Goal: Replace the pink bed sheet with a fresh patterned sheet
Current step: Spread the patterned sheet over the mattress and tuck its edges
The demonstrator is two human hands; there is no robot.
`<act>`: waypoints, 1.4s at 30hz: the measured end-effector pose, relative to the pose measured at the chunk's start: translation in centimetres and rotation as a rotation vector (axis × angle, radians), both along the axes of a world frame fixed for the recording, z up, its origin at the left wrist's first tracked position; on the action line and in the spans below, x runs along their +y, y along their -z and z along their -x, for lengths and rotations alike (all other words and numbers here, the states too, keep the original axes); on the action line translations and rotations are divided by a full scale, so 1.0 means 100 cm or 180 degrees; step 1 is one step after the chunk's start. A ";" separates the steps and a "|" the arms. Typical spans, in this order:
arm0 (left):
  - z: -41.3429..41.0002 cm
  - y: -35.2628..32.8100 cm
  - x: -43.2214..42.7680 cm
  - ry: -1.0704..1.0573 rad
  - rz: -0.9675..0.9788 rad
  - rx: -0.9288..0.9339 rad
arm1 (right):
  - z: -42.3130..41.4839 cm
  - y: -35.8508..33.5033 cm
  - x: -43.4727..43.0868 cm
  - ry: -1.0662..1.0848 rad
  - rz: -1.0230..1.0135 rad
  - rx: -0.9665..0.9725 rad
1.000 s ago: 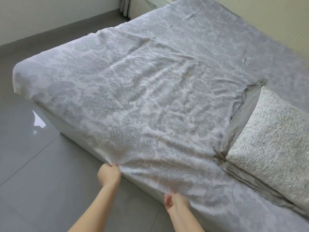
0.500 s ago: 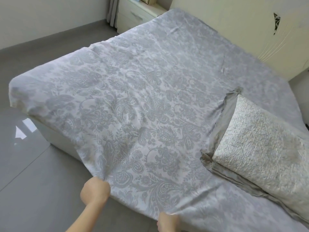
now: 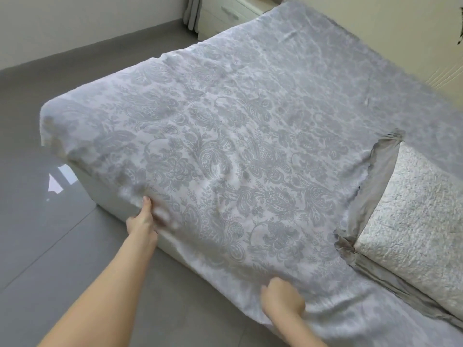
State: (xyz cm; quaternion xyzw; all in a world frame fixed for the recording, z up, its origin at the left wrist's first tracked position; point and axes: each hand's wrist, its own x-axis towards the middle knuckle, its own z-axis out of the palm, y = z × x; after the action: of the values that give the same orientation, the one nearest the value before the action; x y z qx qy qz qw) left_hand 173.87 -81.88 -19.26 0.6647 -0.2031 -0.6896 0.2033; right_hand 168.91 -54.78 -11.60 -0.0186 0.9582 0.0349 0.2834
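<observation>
Grey paisley cloth, the patterned sheet (image 3: 238, 159), covers the bed (image 3: 110, 196) from near edge to far side; no pink sheet shows. We judge the step in hand is squaring and smoothing the overhang along the near side, which is why both hands sit at that edge. Our left hand (image 3: 145, 219) reaches out on a straight arm, thumb up against the hanging edge, fingers blurred, so we cannot tell its hold. Our right hand (image 3: 283, 294), nearer, curls its fingers into the cloth and grips it. The pillow (image 3: 413, 221) lies to the right.
</observation>
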 end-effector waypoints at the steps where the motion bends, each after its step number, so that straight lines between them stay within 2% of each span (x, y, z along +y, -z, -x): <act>1: -0.002 -0.001 -0.008 0.0119 0.0128 -0.0072 | 0.007 0.000 -0.012 -0.0106 0.0212 0.0504; 3: -0.007 0.002 -0.029 0.0052 0.0294 -0.0014 | 0.010 -0.007 -0.058 -0.1390 0.0225 0.1041; 4: -0.009 0.002 -0.040 0.0020 0.0324 0.0019 | 0.008 -0.007 -0.082 -0.1761 0.0266 0.1156; 7: -0.011 0.008 -0.067 0.0265 0.0724 -0.0141 | -0.005 0.008 -0.134 -0.2587 -0.0347 0.0880; 10: -0.019 0.012 -0.087 0.0665 0.1047 -0.0524 | -0.007 0.008 -0.177 -0.2884 -0.0575 0.0913; 13: -0.027 0.012 -0.091 0.0944 0.1504 -0.0666 | 0.001 0.003 -0.190 -0.3396 -0.0799 0.0350; 16: -0.041 0.008 -0.094 0.1205 0.1755 -0.1040 | 0.002 -0.007 -0.195 -0.3643 -0.0796 0.0296; 21: -0.063 0.003 -0.094 0.1520 0.1864 -0.1928 | -0.025 -0.009 -0.198 -0.3533 -0.0759 0.0068; 26: -0.063 0.005 -0.099 0.1777 0.1450 -0.1910 | -0.028 -0.002 -0.200 -0.3235 -0.0549 -0.0085; 29: -0.054 -0.016 -0.109 0.1968 0.1495 -0.2461 | -0.019 -0.002 -0.198 -0.3291 -0.0397 -0.0153; 31: -0.032 -0.034 -0.109 0.1889 0.2473 -0.2811 | -0.007 -0.001 -0.192 -0.3150 0.0069 0.0258; 33: 0.001 -0.051 -0.102 0.2119 0.3912 -0.2559 | 0.019 -0.005 -0.185 -0.2946 0.0581 0.1095; 35: 0.042 -0.064 -0.091 0.2794 0.5191 -0.2057 | 0.048 -0.015 -0.176 -0.2603 0.0741 0.1217; 36: 0.064 -0.072 -0.085 0.3454 0.5496 -0.1768 | 0.066 -0.018 -0.171 -0.2321 0.0630 0.1043; 38: 0.110 -0.073 -0.073 0.4793 0.5694 -0.1498 | 0.103 -0.018 -0.148 -0.1697 0.0290 0.0748; 39: 0.126 -0.063 -0.072 0.5245 0.5703 -0.1671 | 0.113 -0.014 -0.138 -0.1480 0.0126 0.0609; 40: 0.136 -0.052 -0.078 0.5442 0.5636 -0.1914 | 0.118 -0.009 -0.132 -0.1317 0.0068 0.0412; 42: 0.138 -0.029 -0.109 0.4954 0.5340 -0.2355 | 0.122 0.005 -0.125 -0.1155 0.0105 0.0122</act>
State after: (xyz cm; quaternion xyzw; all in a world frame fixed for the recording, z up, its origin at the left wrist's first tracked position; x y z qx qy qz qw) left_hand 160.07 -92.77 -16.39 0.1823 -0.9816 -0.0481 0.0312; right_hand 156.73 -67.26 -12.13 -0.1951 0.9448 0.0701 0.2537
